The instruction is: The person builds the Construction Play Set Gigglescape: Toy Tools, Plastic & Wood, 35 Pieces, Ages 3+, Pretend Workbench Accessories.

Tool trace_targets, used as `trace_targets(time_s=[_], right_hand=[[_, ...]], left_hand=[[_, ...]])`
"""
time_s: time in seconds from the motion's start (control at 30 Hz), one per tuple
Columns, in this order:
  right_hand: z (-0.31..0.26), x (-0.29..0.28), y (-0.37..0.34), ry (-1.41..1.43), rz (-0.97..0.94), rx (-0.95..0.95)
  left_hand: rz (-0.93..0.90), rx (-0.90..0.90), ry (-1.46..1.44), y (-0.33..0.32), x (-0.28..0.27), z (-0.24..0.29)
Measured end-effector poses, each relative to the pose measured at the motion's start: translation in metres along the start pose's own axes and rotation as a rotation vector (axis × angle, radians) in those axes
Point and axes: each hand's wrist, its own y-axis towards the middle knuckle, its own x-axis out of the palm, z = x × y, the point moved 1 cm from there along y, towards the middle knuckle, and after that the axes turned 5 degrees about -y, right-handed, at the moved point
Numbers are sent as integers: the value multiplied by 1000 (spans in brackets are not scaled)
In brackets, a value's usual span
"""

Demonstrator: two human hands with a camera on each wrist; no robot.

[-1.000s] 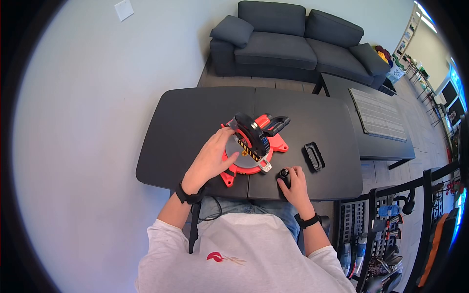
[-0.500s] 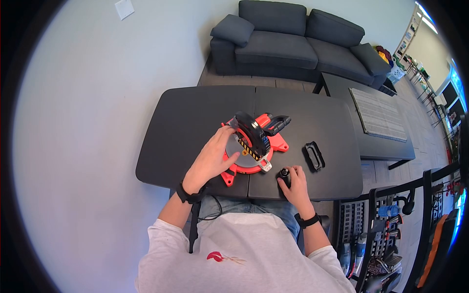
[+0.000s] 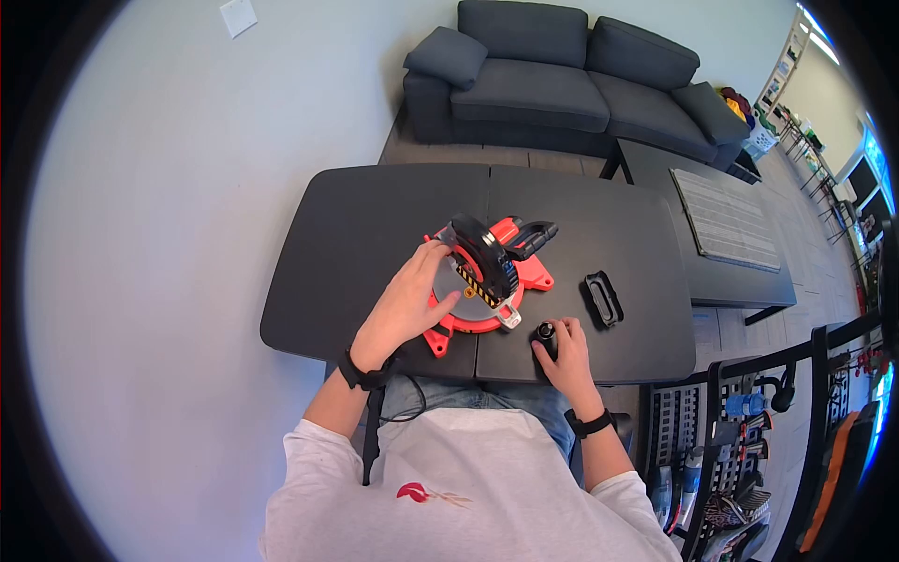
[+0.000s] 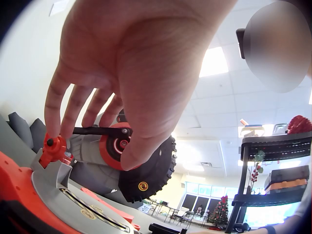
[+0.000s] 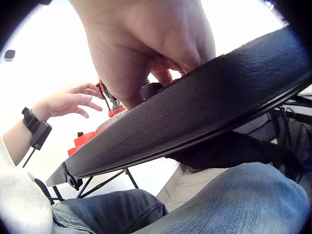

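Note:
A red, grey and black miter saw (image 3: 492, 258) stands on the dark folding table (image 3: 365, 234). My left hand (image 3: 401, 298) reaches over its left side with fingers loosely extended. In the left wrist view those fingertips come down right at a red part (image 4: 52, 150) of the saw, and the thumb overlaps the toothed black blade guard (image 4: 158, 170). Close to the table's front edge, my right hand (image 3: 567, 361) grips a small black cylinder-like piece (image 3: 543, 339) with a narrower top, thumb on one side and fingers on the other. Most of that piece is hidden in the right wrist view.
To the right of the saw lies an oblong black frame-like piece (image 3: 602, 300). A side table (image 3: 655, 173) with a grey striped mat (image 3: 726, 217) adjoins the right edge. A loaded shelf rack (image 3: 721, 421) stands at lower right, a dark sofa (image 3: 529, 89) behind.

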Motion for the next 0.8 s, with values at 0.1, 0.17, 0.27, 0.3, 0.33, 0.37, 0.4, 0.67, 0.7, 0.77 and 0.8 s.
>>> trace_targets(time_s=[0.1, 0.17, 0.27, 0.3, 0.33, 0.37, 0.4, 0.67, 0.7, 0.77, 0.8], right_hand=[[0, 0, 0, -3, 4, -4], [-1, 0, 0, -4, 4, -3], [-1, 0, -1, -5, 5, 0], [-1, 0, -1, -6, 7, -2], [0, 0, -1, -6, 10, -5], [0, 0, -1, -6, 12, -7], [0, 0, -1, -6, 12, -7], [0, 1, -1, -4, 9, -1], [1, 1, -1, -5, 12, -5], [1, 2, -1, -8, 17, -12], [1, 2, -1, -9, 16, -12]], left_hand=[[2, 6, 7, 1, 0, 0], [-5, 2, 0, 2, 0, 1], [-9, -4, 5, 3, 0, 2], [-10, -6, 9, 4, 0, 2], [-10, -8, 7, 4, 0, 2], [-11, -10, 5, 4, 1, 1], [-12, -13, 3, 4, 1, 1], [1, -22, 4, 4, 3, 1], [-1, -30, -3, 4, 3, 1], [-1, -42, -12, 4, 4, 2], [0, -48, -17, 3, 5, 2]])
